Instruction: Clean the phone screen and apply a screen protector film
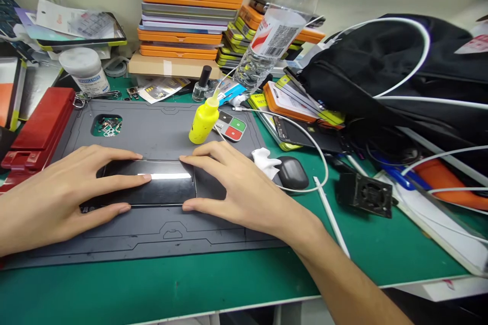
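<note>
A dark smartphone [163, 192] lies screen up on the grey work mat [160, 134], with a bright strip of light reflected on its glass. My left hand [76, 188] grips its left part, thumb at the near edge, one finger at the far edge and the index finger on the screen. At the right end, my right hand [229, 175] holds the phone between thumb and fingers on its two long edges. A yellow bottle [205, 123] with a thin nozzle stands just beyond the right hand. Both palms hide the phone's ends in part.
Behind the mat stand a tilted plastic bottle [267, 40] and stacked orange boxes [183, 35]. A red tool [40, 129] and a white jar [86, 73] are at left. Crumpled tissue [265, 163], a black mouse [293, 172], a looping white cable [325, 162] and a small fan [368, 194] lie right.
</note>
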A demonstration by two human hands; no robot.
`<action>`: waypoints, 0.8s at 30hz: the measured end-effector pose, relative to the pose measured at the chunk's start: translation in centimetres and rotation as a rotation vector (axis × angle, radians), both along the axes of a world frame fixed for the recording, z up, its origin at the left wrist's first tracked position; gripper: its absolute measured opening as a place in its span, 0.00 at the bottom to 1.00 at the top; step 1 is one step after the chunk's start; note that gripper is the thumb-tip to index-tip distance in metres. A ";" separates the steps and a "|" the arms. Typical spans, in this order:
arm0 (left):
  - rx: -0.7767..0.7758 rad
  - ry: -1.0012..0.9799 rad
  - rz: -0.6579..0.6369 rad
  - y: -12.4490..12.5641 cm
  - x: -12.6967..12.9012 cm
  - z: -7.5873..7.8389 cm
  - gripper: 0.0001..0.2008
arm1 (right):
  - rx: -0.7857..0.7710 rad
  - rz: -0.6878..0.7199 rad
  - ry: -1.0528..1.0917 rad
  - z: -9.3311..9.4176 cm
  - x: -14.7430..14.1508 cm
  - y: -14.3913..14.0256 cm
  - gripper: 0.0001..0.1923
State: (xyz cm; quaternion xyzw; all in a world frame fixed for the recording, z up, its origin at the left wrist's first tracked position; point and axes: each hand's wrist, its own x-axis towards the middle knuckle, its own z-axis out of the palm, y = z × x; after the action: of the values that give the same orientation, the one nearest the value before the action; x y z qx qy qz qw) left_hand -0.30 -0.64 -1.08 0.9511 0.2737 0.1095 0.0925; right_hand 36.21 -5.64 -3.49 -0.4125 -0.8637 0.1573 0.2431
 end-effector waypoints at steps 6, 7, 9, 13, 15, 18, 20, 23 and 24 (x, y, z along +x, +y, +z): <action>-0.004 0.021 -0.002 0.2 0.0 0.1 0.25 | -0.013 -0.027 0.026 -0.1 0.0 0.1 0.37; 0.001 0.023 -0.007 0.2 0.0 0.1 0.25 | -0.014 -0.030 0.029 0.0 0.0 0.1 0.37; 0.008 0.027 -0.014 0.1 0.0 0.2 0.25 | -0.018 -0.028 0.025 0.1 0.1 0.1 0.37; 0.004 0.031 -0.022 0.0 0.1 0.4 0.25 | -0.034 0.000 0.011 0.3 0.5 0.2 0.37; 0.001 0.021 -0.022 0.0 0.1 0.4 0.25 | -0.047 0.012 0.019 0.3 0.7 0.3 0.37; -0.006 0.016 -0.022 0.0 0.0 0.3 0.25 | -0.066 0.018 0.037 0.3 0.9 0.5 0.36; -0.007 0.020 -0.021 0.1 0.0 0.1 0.25 | -0.074 0.020 0.040 0.2 0.9 0.5 0.35; -0.007 0.029 -0.012 0.2 -0.1 0.0 0.25 | -0.071 0.023 0.035 0.2 0.9 0.6 0.34; -0.007 0.031 -0.010 0.2 -0.1 -0.1 0.25 | -0.066 0.025 0.033 0.1 0.9 0.6 0.34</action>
State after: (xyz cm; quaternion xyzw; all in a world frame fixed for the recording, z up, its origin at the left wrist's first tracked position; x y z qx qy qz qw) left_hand -0.42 -0.44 -1.14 0.9536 0.2709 0.0934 0.0921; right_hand 37.15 -5.05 -3.35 -0.4066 -0.8591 0.1954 0.2415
